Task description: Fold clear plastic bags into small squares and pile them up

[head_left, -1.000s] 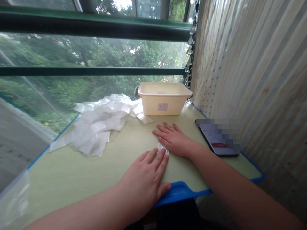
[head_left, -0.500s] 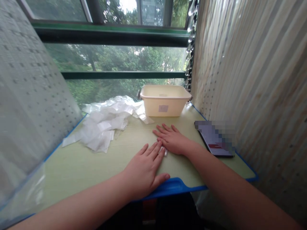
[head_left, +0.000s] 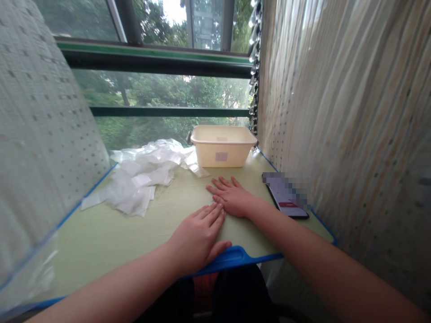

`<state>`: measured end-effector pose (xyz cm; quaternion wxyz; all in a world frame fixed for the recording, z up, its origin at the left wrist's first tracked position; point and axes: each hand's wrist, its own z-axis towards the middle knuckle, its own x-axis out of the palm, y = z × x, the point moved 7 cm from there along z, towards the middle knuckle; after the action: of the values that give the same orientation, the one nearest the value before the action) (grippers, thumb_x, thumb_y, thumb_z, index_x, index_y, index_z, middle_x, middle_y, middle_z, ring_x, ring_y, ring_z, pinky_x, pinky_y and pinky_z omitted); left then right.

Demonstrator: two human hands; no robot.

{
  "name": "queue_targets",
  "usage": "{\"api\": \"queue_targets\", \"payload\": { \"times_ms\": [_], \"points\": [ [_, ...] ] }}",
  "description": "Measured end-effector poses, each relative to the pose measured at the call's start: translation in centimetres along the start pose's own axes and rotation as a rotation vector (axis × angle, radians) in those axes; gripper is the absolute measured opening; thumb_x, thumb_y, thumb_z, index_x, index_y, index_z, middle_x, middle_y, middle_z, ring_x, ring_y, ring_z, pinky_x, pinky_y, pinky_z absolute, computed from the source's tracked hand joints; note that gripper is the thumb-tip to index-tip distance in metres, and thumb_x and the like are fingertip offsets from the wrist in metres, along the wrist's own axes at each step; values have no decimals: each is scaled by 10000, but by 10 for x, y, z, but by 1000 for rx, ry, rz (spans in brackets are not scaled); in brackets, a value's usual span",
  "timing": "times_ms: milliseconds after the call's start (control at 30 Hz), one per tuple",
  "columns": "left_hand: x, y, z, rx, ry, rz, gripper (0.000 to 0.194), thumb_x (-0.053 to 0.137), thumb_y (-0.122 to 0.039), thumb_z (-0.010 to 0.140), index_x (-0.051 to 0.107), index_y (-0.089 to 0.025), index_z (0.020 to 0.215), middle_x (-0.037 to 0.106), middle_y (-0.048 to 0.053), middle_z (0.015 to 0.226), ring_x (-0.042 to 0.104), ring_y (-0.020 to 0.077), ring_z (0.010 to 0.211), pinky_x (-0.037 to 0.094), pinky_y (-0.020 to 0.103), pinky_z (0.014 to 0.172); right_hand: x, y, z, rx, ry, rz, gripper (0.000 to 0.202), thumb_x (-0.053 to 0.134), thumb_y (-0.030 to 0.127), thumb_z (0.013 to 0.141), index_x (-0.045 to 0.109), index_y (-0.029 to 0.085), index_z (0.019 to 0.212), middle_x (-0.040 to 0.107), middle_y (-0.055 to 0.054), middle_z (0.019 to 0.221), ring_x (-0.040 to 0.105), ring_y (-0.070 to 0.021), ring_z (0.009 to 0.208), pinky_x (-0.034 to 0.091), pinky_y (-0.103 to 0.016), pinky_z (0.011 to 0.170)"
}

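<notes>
1. Behind the cream tub [head_left: 220, 154], we have a window [head_left: 161, 89] full of trees; a striped curtain [head_left: 336, 112] hangs to the tub's right, and the tub stands on a pale green table [head_left: 111, 242] with a blue rim.

2. On the near side of the tub, our right hand [head_left: 232, 197] lies palm down with its fingers fanned. Our left hand [head_left: 195, 235], farther from the tub, is flat too, fingers straight and the tips meeting the right thumb. Neither is curled round anything – both simply press downward.

3. Between tub and table edge, where our hands meet, sits a small white piece [head_left: 223, 211]. Only a sliver shows (we cannot tell its shape).

4. We would judge it light, soft and perhaps slippery – likely to slide or crease if pushed sideways. We would pin it with flat fingers and pinch an edge to lift it.

5. Left of the tub, the heap of white film [head_left: 134, 179] looks similarly flimsy, best taken by a loose corner; right of the tub, nearer us, lies a phone [head_left: 286, 199].
</notes>
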<state>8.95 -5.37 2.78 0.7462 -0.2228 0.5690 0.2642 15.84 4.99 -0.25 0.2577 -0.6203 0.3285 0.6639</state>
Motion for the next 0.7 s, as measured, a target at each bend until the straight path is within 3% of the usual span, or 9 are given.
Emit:
{"api": "queue_targets", "payload": {
  "times_ms": [200,333,700],
  "points": [
    [-3,0,1,-19,-34,-37,552,370,-460,853,469,-67,1227,493,178,1255,425,270,1192,367,415,989,-1,0,-2,-1,-20,4,505,148,435,904,250,282,1374,161,-38,1461,139,-259,1328,104,-529,1023],
    [-3,-1,1,-15,-58,2,554,361,-464,855,465,-71,1233,456,175,1290,395,270,1215,347,416,1002,-2,1,-3,1,-29,-10,497,172,419,902,267,277,1368,174,-39,1458,155,-260,1324,124,-527,1019],
    [6,-2,2,-52,6,37,568,331,-472,862,462,-69,1241,480,169,1271,403,266,1210,343,393,1006,-3,0,-3,49,-9,45,507,163,436,900,259,279,1372,173,-14,1459,132,-221,1332,71,-487,1046]
  ]
}}
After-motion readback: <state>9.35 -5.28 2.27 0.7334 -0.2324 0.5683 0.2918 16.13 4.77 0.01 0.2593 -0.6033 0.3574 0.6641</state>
